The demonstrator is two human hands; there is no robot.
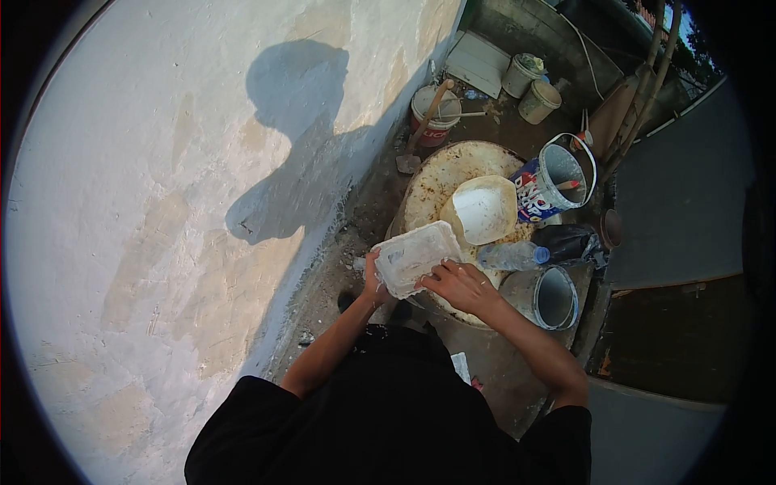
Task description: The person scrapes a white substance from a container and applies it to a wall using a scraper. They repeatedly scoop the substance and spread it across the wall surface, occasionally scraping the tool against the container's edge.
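A shallow rectangular white plastic container point(416, 255), smeared with pale residue, is held tilted in front of my body. My left hand point(374, 279) is closed around its left edge, the thumb up along the side. My right hand point(462, 286) reaches over the container's lower right edge. Its fingers are bent and pressed together against the inside; whatever is between the fingertips is hidden. Just beyond the container, a cut-open whitish plastic tub point(485, 208) lies on a round, rust-stained drum top point(428, 182).
A white wall point(162, 242) with beige patches and my shadow rises at left. Around the drum stand a blue paint bucket point(529, 190), a clear plastic bottle point(513, 256), a black bag point(570, 242) and a grey bucket point(556, 297). More buckets point(539, 101) stand farther back.
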